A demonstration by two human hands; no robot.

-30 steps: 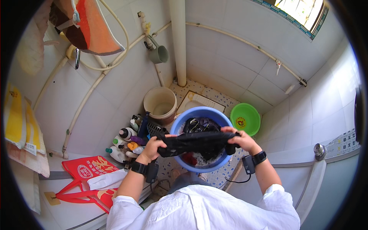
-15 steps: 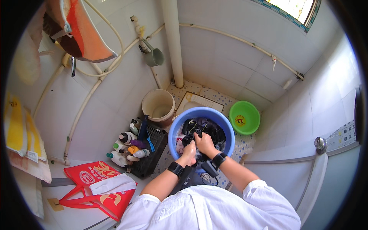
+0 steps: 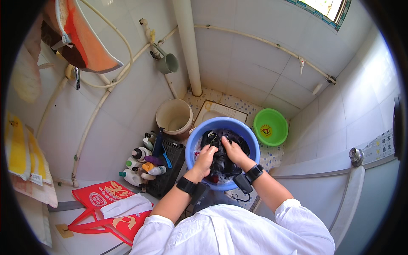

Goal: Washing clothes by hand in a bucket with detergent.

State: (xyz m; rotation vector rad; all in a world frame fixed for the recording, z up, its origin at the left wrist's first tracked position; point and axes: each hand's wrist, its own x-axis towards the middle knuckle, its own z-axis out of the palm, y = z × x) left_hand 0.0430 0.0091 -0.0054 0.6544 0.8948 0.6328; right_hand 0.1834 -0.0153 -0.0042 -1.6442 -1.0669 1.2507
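Note:
Wet black clothes lie bunched in a round blue basin with suds in its water. My left hand is closed on the cloth at the left, its thumb on top. To its right, my right hand grips the same dark bundle, thumb pointing up and away. Between the two hands a stretch of black cloth hangs down toward the near side of the basin. A bit of red fabric shows near the basin's front rim. The fingertips of both hands are hidden in the folds.
A green basin stands on the floor to the right, a whitish bucket to the left. Bottles crowd a black crate. A red bag lies at the lower left. A door borders the right.
My hands have moved apart slightly, the left one back and leftward, the right one rightward. More black cloth now hangs between them toward the basin's near side.

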